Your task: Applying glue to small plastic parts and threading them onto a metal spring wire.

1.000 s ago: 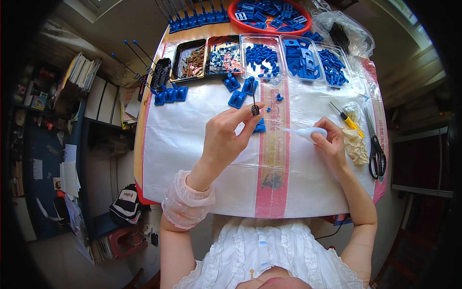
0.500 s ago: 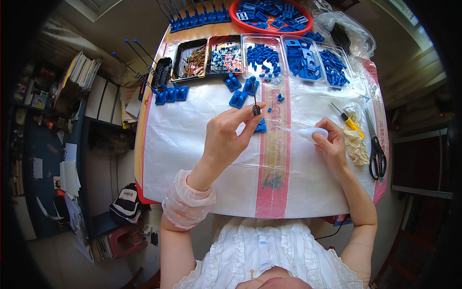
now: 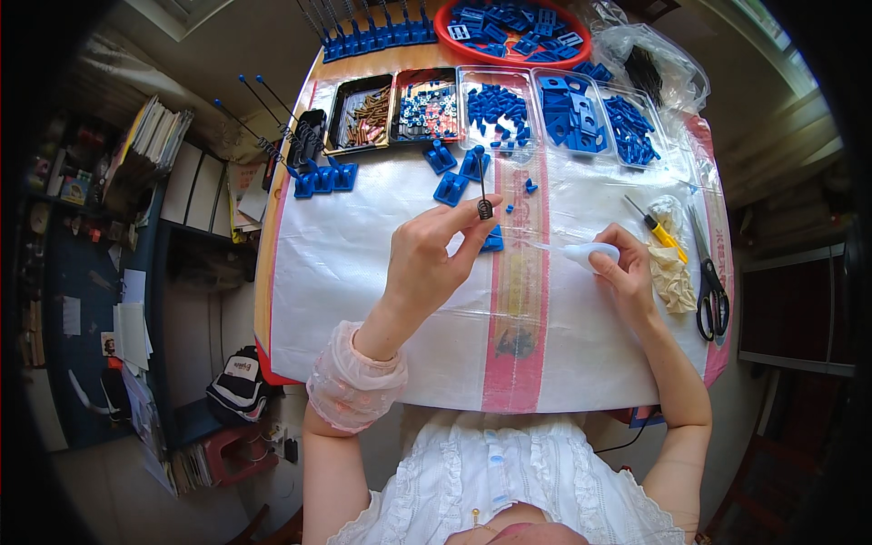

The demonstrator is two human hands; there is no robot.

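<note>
The left hand (image 3: 427,259) is raised over the desk (image 3: 363,263), which is covered in white plastic sheeting, and pinches a thin dark metal rod with a small coiled spring at its lower end (image 3: 482,186) between thumb and fingertips, holding it upright. The right hand (image 3: 627,272) rests on the sheeting, its fingers closed round a small white squeeze bottle with a long clear nozzle (image 3: 581,252) whose tip points toward the rod. A small blue plastic block (image 3: 493,240) lies just under the left fingertips. Yellow-handled screwdriver (image 3: 658,227) and black-handled scissors (image 3: 708,282) lie to the right; clear trays of blue parts (image 3: 568,109) line the far edge.
</note>
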